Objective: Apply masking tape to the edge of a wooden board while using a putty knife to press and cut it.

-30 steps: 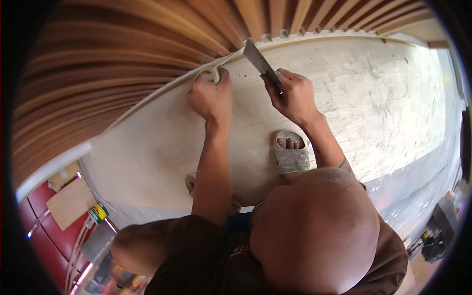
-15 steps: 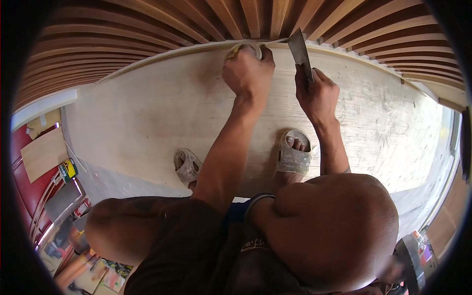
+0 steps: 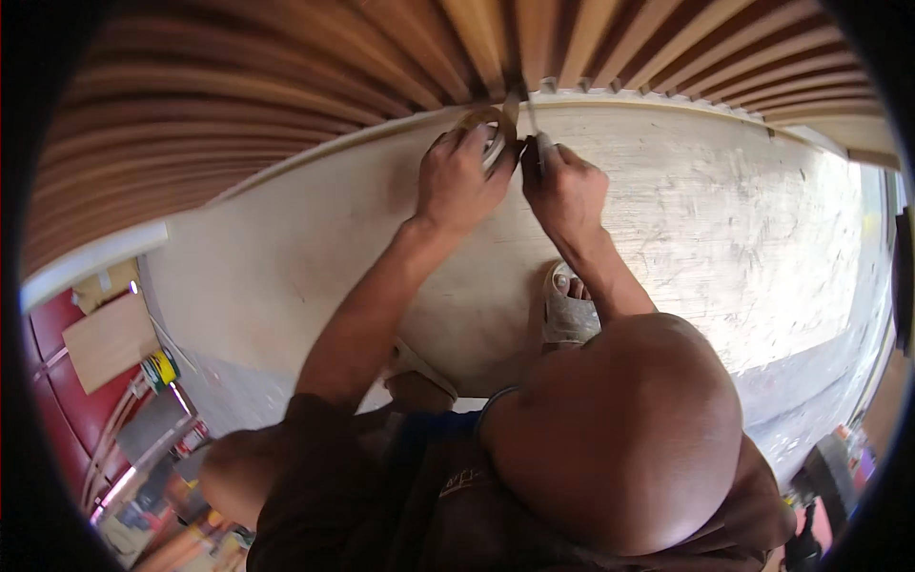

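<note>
My left hand (image 3: 457, 181) is closed round a roll of tape (image 3: 496, 145), a pale ring with a brownish outer edge. A short tan strip seems to rise from the roll toward the foot of the slatted wood wall (image 3: 419, 57). Close beside it, my right hand (image 3: 567, 191) grips a putty knife (image 3: 532, 114) by its dark handle. The blade is seen nearly edge-on, its tip pointing up at the wall's base, next to the tape strip. Motion blur hides whether blade and tape touch.
Pale, scuffed boarding (image 3: 686, 229) covers the floor along the wall. A light trim strip (image 3: 315, 157) runs at the wall's foot. My sandalled foot (image 3: 569, 305) stands below my right hand. To the left are a plywood piece (image 3: 110, 341) and a yellow-and-black can (image 3: 159, 368).
My right hand has moved left with the putty knife, up to the tape roll, and the blade has turned edge-on. My left hand has shifted slightly down and tilted the roll.
</note>
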`<state>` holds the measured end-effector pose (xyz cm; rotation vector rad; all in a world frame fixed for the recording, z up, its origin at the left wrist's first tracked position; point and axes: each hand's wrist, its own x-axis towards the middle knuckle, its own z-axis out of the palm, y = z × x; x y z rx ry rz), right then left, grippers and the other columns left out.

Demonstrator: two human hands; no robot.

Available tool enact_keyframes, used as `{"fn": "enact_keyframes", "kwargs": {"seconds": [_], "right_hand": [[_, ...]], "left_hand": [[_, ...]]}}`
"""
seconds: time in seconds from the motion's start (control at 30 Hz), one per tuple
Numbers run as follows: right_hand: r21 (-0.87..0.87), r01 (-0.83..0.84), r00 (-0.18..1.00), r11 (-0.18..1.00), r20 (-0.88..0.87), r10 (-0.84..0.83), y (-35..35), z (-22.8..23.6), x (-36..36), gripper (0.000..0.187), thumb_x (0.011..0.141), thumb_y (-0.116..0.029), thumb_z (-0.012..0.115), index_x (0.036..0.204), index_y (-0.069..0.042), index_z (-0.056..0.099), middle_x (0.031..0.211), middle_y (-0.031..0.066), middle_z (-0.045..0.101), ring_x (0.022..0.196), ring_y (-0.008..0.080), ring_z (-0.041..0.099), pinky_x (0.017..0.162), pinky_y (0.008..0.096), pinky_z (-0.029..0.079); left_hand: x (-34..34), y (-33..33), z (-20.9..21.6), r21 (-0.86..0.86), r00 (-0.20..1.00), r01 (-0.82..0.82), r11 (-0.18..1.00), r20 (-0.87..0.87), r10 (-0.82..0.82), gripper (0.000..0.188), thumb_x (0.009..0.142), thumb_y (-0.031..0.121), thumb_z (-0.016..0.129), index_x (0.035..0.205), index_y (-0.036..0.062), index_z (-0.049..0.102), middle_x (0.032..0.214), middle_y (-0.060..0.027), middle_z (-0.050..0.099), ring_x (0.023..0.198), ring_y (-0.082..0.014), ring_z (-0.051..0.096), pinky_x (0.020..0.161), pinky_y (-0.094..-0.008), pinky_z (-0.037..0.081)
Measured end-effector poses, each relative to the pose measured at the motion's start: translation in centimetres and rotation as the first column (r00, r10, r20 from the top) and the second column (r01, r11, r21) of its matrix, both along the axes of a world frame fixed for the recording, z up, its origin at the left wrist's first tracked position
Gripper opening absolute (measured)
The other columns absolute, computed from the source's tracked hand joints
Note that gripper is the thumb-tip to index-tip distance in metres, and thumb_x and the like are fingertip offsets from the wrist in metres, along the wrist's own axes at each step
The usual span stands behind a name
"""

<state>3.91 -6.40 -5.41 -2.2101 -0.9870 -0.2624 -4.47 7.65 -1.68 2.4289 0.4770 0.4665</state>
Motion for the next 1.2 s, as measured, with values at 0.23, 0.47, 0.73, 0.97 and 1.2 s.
{"fn": "enact_keyframes", "kwargs": {"seconds": [0.23,0.47,0.73,0.97,1.2], "right_hand": [[-0.058,0.022,0.989,0.998,-0.147,-0.031,0.8,-0.1,-1.1,0.014,0.094,-0.019,0.072,0.096,-0.005,0.071,0.075,0.0143,0.069,0.060,0.0371,0.069,0.054,0.0471,0.054],[-0.103,0.011,0.981,0.995,-0.193,-0.031,1.9,1.4,-1.5,0.013,0.092,-0.016,0.068,0.091,-0.003,0.064,0.078,0.0177,0.070,0.065,0.0390,0.072,0.059,0.0483,0.058],[-0.061,-0.040,0.983,0.997,-0.182,0.028,-2.5,4.4,0.6,0.009,0.098,-0.016,0.071,0.097,-0.007,0.072,0.079,0.0142,0.068,0.067,0.0407,0.067,0.060,0.0488,0.053],[-0.010,-0.034,0.938,0.999,-0.344,0.028,-5.7,6.0,1.4,0.017,0.100,-0.015,0.071,0.094,0.001,0.068,0.087,0.0195,0.066,0.073,0.0425,0.065,0.065,0.0504,0.053],[0.055,-0.028,0.941,0.998,-0.335,0.045,-5.2,4.0,3.5,0.020,0.100,-0.013,0.072,0.116,-0.001,0.072,0.097,0.0189,0.071,0.083,0.0444,0.069,0.072,0.0506,0.056]], "left_hand": [[-3.6,3.5,5.0,-0.042,0.814,0.410,0.911,-0.434,-0.386,0.051,0.099,0.023,0.069,0.137,-0.0056,0.054,0.130,-0.0311,0.063,0.125,-0.0469,0.058,0.108,-0.0520,0.047],[-2.1,6.2,8.6,-0.146,0.578,0.580,0.802,-0.619,-0.531,0.043,0.102,0.012,0.059,0.140,-0.0047,0.051,0.124,-0.0335,0.063,0.119,-0.0504,0.060,0.103,-0.0545,0.048],[1.7,4.7,7.4,-0.149,0.442,0.745,0.651,-0.620,-0.648,0.035,0.089,0.000,0.057,0.124,-0.0059,0.057,0.098,-0.0296,0.071,0.097,-0.0519,0.069,0.085,-0.0578,0.056],[-1.8,5.5,3.4,-0.171,0.672,0.555,0.814,-0.486,-0.559,0.039,0.099,0.009,0.060,0.135,-0.0063,0.057,0.119,-0.0329,0.068,0.114,-0.0503,0.063,0.101,-0.0565,0.049],[-1.9,5.4,3.8,-0.172,0.753,0.526,0.833,-0.362,-0.550,0.042,0.101,0.012,0.061,0.139,-0.0048,0.056,0.122,-0.0314,0.068,0.114,-0.0497,0.063,0.101,-0.0545,0.048]]}}
